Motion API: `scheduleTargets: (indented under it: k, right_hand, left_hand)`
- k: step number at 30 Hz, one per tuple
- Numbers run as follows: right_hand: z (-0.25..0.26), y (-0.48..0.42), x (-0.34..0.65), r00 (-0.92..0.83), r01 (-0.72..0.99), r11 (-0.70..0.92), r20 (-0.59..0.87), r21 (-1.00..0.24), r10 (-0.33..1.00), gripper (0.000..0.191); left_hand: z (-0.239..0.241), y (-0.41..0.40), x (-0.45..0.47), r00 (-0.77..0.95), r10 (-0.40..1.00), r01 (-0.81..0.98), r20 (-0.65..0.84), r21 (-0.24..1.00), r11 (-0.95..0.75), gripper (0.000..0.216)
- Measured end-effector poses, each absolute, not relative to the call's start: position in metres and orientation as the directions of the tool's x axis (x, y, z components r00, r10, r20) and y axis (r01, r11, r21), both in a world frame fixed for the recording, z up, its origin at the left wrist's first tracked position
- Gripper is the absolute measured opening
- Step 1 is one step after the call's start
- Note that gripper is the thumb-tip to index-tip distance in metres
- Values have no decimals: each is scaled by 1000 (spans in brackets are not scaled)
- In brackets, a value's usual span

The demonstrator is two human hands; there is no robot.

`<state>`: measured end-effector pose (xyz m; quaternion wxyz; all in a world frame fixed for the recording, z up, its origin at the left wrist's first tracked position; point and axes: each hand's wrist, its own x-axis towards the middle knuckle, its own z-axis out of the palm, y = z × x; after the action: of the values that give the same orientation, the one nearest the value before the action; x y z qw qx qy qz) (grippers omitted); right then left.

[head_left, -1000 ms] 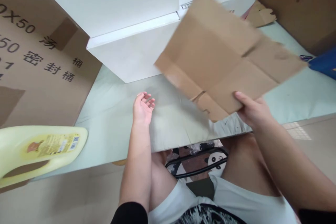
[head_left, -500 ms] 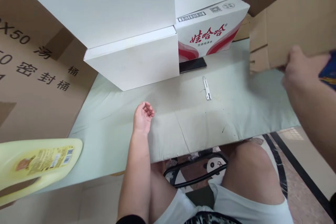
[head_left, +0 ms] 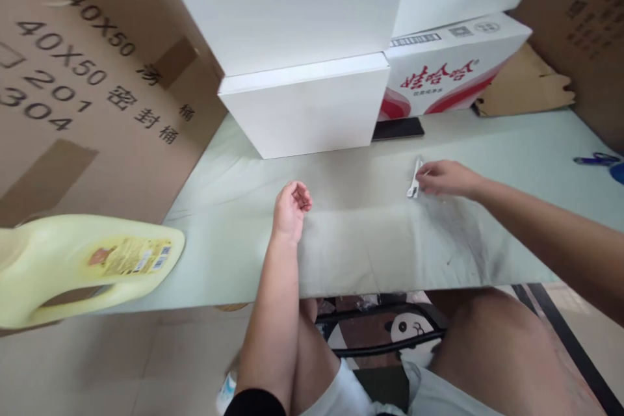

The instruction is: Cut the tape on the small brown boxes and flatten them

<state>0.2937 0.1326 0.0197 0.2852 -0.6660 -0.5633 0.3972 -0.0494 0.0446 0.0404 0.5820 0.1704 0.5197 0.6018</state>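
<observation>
My right hand (head_left: 441, 179) is on the white utility knife (head_left: 414, 179) lying on the cloth-covered table, its fingertips closed around the knife's side; motion blurs them a little. Nothing is in my left hand (head_left: 291, 208), which lies palm up near the middle of the table with its fingers loosely curled and the palm showing. A black phone (head_left: 398, 129) lies behind the knife, against the white box with red lettering (head_left: 441, 81).
White boxes (head_left: 302, 110) stand at the back. A large brown carton (head_left: 97, 110) and a pale yellow jug (head_left: 112, 266) are on the left. Torn cardboard (head_left: 526, 84) leans at the back right, with a blue-handled tool (head_left: 597, 159) near the right edge.
My right hand has let go of the brown cardboard and moved left to the utility knife. That cardboard has left my hand. The view has shifted left; my left hand stays loosely curled.
</observation>
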Motion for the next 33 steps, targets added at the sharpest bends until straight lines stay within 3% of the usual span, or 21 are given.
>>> scheduleTargets:
  k: [3,5,8,14,20,25,29,33]
  right_hand:
    - [35,123,245,-43,745,-114,-217,-658,975,8]
    - [45,123,221,-54,891,-19,-148,-453,987,13]
    - [50,123,192,-175,968,148,-119,-203,977,23]
    - [39,127,131,-411,894,376,-112,-242,905,27]
    - [15,141,121,-436,890,429,-13,-157,900,44]
    - [-8,122,128,-569,795,563,42,-228,821,41]
    - [-30,99,123,-605,757,613,114,-224,788,39]
    - [-43,90,123,-572,772,591,148,-234,806,42]
  left_hand:
    - [45,39,-59,-284,873,-571,-397,801,178,21]
    - [48,35,-68,-301,872,-598,-385,789,141,22]
    - [49,30,-85,-319,869,-622,-378,775,109,23]
    - [52,27,-117,-348,855,-693,-386,720,43,23]
    - [52,24,-135,-377,828,-740,-416,672,1,22]
    - [50,20,-144,-420,821,-739,-388,671,-61,23]
    - [47,17,-149,-453,806,-704,-380,708,-61,23]
    - [39,21,-152,-548,772,-545,-321,838,-39,27]
